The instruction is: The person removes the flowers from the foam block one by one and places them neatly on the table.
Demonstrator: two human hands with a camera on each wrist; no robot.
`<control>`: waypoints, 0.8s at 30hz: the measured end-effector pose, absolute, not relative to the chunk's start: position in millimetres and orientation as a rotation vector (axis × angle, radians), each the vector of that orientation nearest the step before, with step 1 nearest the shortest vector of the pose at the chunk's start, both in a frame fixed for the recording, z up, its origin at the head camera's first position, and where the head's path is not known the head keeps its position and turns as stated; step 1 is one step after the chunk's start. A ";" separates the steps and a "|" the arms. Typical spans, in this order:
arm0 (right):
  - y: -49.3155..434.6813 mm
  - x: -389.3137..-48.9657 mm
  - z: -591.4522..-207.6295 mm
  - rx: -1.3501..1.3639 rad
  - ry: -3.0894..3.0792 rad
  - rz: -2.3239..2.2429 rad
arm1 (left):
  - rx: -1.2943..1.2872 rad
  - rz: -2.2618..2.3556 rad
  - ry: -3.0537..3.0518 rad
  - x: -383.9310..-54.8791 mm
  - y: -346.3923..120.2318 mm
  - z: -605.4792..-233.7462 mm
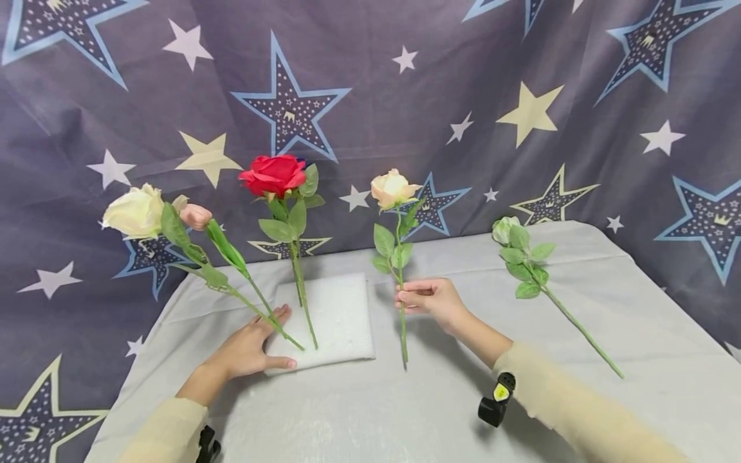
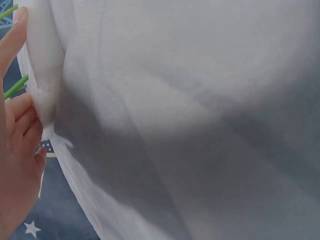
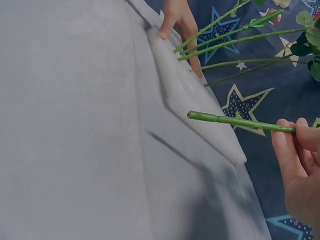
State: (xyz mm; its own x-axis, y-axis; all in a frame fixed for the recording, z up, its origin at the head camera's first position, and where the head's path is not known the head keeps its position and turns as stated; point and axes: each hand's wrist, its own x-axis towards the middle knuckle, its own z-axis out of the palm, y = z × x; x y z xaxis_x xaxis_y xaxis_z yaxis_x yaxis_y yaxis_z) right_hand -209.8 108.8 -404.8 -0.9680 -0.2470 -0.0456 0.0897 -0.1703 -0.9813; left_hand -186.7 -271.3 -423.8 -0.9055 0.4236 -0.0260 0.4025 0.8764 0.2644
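Observation:
My right hand (image 1: 434, 299) pinches the green stem of a peach rose (image 1: 393, 189) between thumb and fingers, bloom upward. The lower stem end (image 3: 200, 116) hangs above the cloth to the right of a white foam block (image 1: 341, 321), casting a shadow. My left hand (image 1: 246, 347) rests spread on the block's left side, thumb along the front edge. Stems stand in the foam: a cream rose (image 1: 136, 212) and a pink bud (image 1: 195, 217) lean left, and a red rose (image 1: 273, 175) rises behind them. A dark blue bloom is mostly hidden behind the red one.
A pale green-white rose (image 1: 506, 229) with a long stem lies on the right of the table, which a grey-white cloth (image 1: 347, 411) covers. Behind the table hangs a dark curtain (image 1: 359, 38) printed with stars.

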 end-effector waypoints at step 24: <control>218.8 -193.2 -405.0 -0.142 1.990 -2.091 | 0.703 0.383 2.965 -185.6 -271.8 -421.0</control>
